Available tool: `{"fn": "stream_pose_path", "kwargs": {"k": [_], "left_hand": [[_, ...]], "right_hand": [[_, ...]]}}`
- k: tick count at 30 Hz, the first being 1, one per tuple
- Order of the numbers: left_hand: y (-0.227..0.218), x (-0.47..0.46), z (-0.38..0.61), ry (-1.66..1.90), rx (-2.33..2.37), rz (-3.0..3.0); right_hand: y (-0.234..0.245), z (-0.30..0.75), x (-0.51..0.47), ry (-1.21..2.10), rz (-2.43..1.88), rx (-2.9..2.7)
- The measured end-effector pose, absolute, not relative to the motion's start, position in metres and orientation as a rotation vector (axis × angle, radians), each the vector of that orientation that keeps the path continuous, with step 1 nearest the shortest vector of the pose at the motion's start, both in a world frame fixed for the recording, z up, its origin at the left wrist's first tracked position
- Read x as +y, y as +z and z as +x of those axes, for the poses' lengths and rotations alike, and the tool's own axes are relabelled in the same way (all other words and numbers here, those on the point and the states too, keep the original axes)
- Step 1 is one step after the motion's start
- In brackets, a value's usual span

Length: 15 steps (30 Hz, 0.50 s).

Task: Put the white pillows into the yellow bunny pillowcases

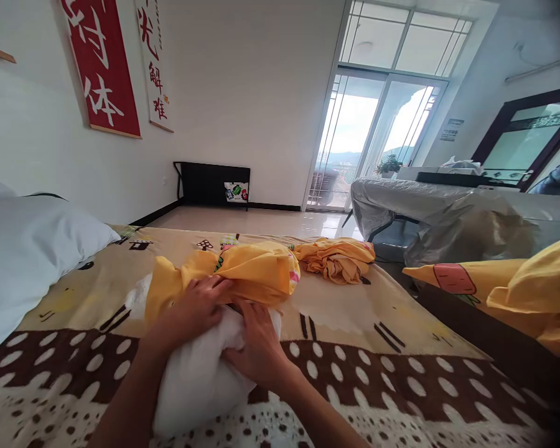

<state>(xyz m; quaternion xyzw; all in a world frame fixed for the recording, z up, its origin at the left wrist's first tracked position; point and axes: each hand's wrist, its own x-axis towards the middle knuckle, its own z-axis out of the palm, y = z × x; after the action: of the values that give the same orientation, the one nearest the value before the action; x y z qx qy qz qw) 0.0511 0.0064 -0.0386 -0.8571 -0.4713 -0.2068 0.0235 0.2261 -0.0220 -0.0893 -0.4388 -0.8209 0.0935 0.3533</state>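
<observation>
A white pillow (198,389) lies on the patterned blanket (354,317) in front of me. Its far end goes into the mouth of a yellow pillowcase (256,264), which is bunched up and hides that end. My left hand (200,308) has its fingers bent over the pillowcase's near edge and the pillow's left side. On the other side, my right hand (256,342) grips the white pillow, thumb on its top, fingertips partly hidden at the yellow edge. A crumpled yellow cloth (338,258) rests just beyond the pillowcase, to the right.
Another white pillow (42,249) is at the left. Yellow fabric (518,286) with a carrot print is at the right edge. Beyond stand a plastic-covered table (382,196), a black panel (205,183) against the wall and glass sliding doors (354,130).
</observation>
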Motion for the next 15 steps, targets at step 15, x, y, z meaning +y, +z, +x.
{"fn": "stream_pose_path", "kwargs": {"k": [15], "left_hand": [[-0.033, -0.02, 0.089, -1.193, -1.034, -2.178]], "right_hand": [[-0.1, 0.249, -0.003, -0.54, -0.986, -1.836]]}}
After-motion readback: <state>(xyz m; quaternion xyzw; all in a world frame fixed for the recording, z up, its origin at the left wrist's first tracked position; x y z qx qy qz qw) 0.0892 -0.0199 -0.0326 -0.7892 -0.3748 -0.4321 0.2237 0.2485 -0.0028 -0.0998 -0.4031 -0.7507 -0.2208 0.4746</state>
